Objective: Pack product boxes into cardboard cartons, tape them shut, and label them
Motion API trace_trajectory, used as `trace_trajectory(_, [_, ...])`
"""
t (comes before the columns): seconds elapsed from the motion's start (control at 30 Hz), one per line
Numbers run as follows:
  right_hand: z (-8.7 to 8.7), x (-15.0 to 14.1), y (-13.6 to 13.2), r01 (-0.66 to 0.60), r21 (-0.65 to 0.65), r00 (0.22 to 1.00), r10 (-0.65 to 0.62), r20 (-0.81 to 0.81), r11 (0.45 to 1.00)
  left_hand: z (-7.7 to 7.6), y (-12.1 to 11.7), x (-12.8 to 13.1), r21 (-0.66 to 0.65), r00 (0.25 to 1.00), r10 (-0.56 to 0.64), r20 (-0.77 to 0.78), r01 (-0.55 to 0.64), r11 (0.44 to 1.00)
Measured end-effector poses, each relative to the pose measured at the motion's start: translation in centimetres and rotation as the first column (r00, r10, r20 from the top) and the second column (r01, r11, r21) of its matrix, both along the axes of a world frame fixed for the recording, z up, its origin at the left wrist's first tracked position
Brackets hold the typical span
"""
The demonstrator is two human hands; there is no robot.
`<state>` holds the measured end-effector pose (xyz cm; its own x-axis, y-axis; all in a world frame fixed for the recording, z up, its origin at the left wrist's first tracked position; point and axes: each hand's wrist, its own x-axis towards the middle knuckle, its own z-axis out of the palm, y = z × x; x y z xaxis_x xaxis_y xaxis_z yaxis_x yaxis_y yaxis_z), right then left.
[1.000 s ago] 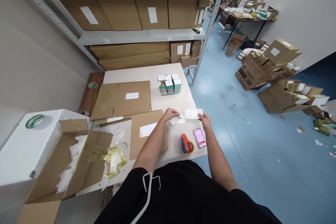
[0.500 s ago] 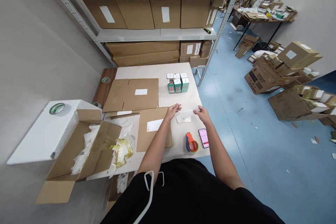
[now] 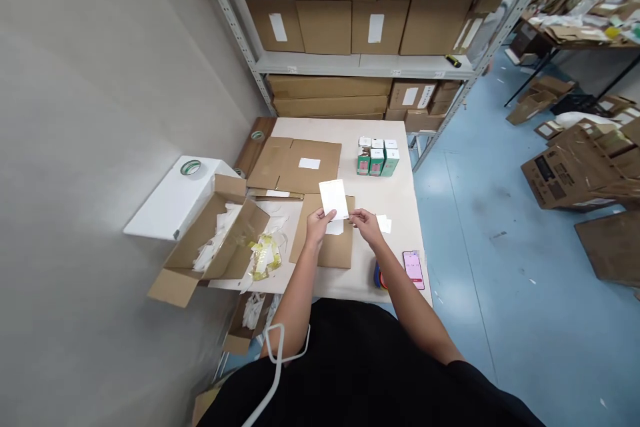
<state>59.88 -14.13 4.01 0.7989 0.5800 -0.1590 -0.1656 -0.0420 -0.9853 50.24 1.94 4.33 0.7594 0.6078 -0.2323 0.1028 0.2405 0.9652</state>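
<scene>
My left hand (image 3: 318, 224) pinches the lower edge of a white paper label (image 3: 333, 198) and holds it upright over a flattened cardboard box (image 3: 325, 250). My right hand (image 3: 367, 225) hovers just right of the label, fingers curled close to its lower corner; whether it touches the label is unclear. A second small white paper (image 3: 384, 223) lies on the table (image 3: 395, 197) beside my right hand. A phone with a pink screen (image 3: 413, 269) and a red tape dispenser (image 3: 381, 277) sit near the table's front right edge.
Several small green-and-white boxes (image 3: 377, 157) stand at the table's back. Another flattened carton (image 3: 295, 164) lies at the back left. An open box of scrap paper (image 3: 215, 247) sits left, by a white stand with a tape roll (image 3: 191, 167). Shelves (image 3: 360, 65) hold cartons.
The label has passed from my right hand to my left and moved left, now upright over the flattened box. The camera view has swung left.
</scene>
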Motion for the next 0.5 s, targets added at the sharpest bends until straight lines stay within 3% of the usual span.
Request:
trace_trajectory(0.3, [1.2,-3.0,2.4,-0.004,0.015,1.0,0.004,-0.015,1.0,1.5,1.2,-2.6,0.064,0.998,0.06,0.028,-0.062,0.996])
trace_trajectory(0.5, [2.6,-5.3,3.8,-0.019,-0.007,1.0,0.019,0.007,1.0,2.4,2.6,-4.6,-0.056,0.992,0.052,0.115,-0.046,0.997])
